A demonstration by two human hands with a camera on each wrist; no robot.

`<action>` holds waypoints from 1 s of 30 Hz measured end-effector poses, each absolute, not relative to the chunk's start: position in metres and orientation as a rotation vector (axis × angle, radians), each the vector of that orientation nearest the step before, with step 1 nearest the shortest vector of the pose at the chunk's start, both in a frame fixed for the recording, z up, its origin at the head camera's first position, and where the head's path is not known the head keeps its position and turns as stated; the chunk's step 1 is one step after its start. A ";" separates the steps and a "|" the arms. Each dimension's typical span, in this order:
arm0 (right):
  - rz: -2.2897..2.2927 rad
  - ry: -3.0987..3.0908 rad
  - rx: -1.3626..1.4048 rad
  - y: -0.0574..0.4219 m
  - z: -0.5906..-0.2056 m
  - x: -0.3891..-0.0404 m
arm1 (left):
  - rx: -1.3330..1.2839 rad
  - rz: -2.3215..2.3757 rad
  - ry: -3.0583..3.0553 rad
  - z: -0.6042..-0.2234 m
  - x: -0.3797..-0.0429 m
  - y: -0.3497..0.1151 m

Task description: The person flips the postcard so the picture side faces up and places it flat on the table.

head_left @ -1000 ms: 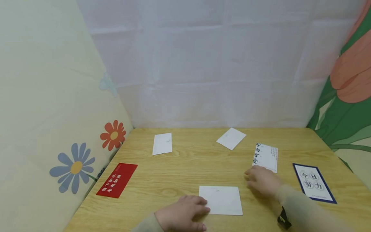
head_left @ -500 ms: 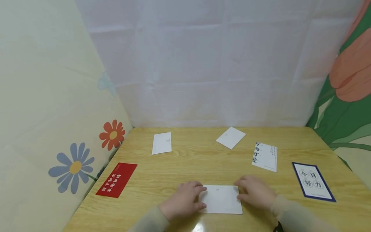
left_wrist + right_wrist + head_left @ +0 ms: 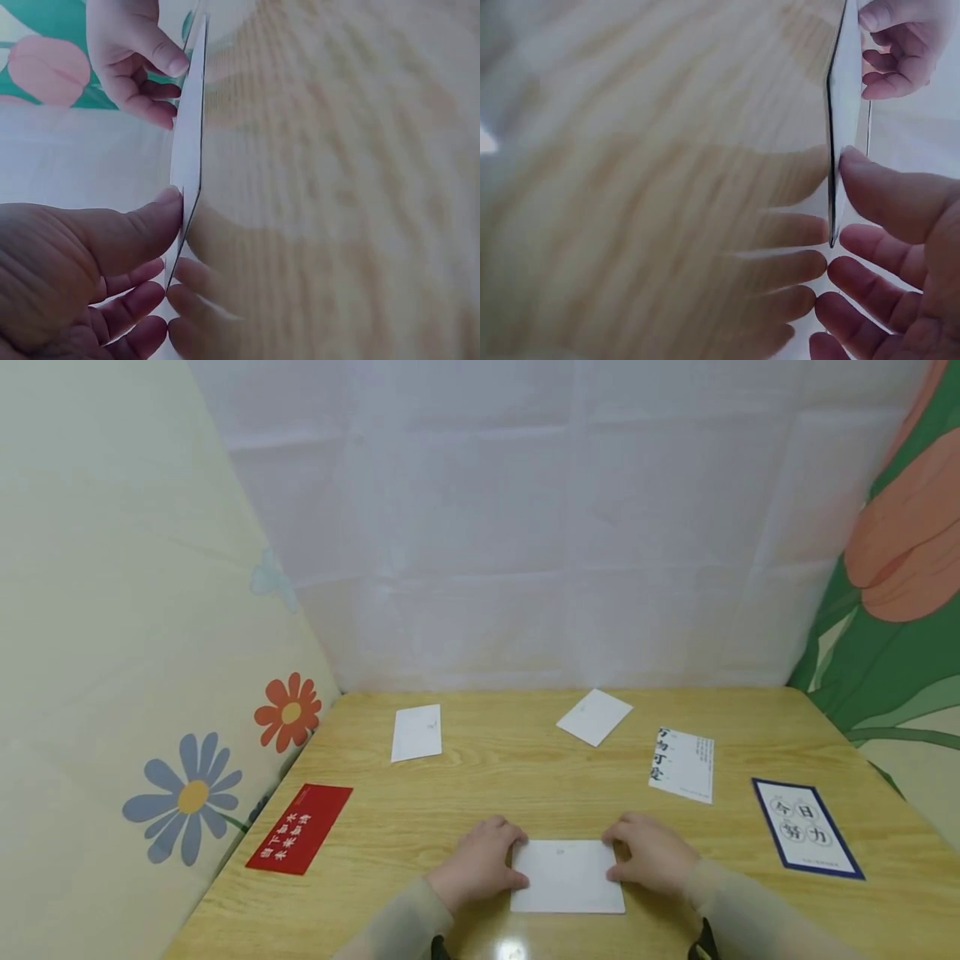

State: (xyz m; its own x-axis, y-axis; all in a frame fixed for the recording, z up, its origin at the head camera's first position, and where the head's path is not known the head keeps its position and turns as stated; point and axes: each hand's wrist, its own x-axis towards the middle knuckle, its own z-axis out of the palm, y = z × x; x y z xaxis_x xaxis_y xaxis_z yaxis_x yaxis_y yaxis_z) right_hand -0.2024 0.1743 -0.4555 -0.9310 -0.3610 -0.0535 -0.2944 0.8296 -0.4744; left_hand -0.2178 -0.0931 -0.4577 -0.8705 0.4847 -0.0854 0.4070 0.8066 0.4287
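A white card (image 3: 567, 883) with a small faint mark near its far edge lies at the front middle of the table. At its left end rests my left hand (image 3: 486, 862), the thumb at the card's edge and the fingertips close to the far corner. My right hand (image 3: 651, 853) mirrors this at the right end. In the left wrist view, the thumb (image 3: 146, 232) touches the thin card (image 3: 191, 127), while the other fingers reach the tabletop just past its corner. The right wrist view has the thumb (image 3: 877, 187) against the card's edge, with the fingers loosely bent beside it.
Around the wooden table (image 3: 465, 802) lie a red card (image 3: 300, 828), two plain white cards (image 3: 417, 732) at the back, a white card with black characters (image 3: 682, 766), and a blue-bordered card (image 3: 808, 827). A white cloth (image 3: 480, 527) hangs behind; flower-patterned sheets flank both sides.
My right hand has come left and nearer, from beside the black-lettered card to the white card's right end. My left hand has shifted slightly at the left end. The cards stay put.
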 end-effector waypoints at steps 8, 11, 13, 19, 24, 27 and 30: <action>-0.739 2.854 -0.455 0.173 -0.460 -0.208 | 0.657 0.668 2.797 -0.456 -0.220 -0.093; -0.750 2.841 -0.417 0.173 -0.460 -0.210 | 0.646 0.661 2.803 -0.455 -0.220 -0.093; -0.755 2.829 -0.389 0.173 -0.460 -0.211 | 0.642 0.661 2.801 -0.455 -0.220 -0.094; -0.746 2.811 -0.351 0.173 -0.457 -0.213 | 0.639 0.669 2.794 -0.457 -0.222 -0.093; -0.746 2.801 -0.334 0.171 -0.454 -0.213 | 0.651 0.654 2.787 -0.456 -0.224 -0.093; -0.746 2.796 -0.331 0.170 -0.453 -0.213 | 0.655 0.645 2.774 -0.456 -0.226 -0.093; -0.740 2.800 -0.348 0.169 -0.453 -0.212 | 0.662 0.631 2.769 -0.453 -0.227 -0.092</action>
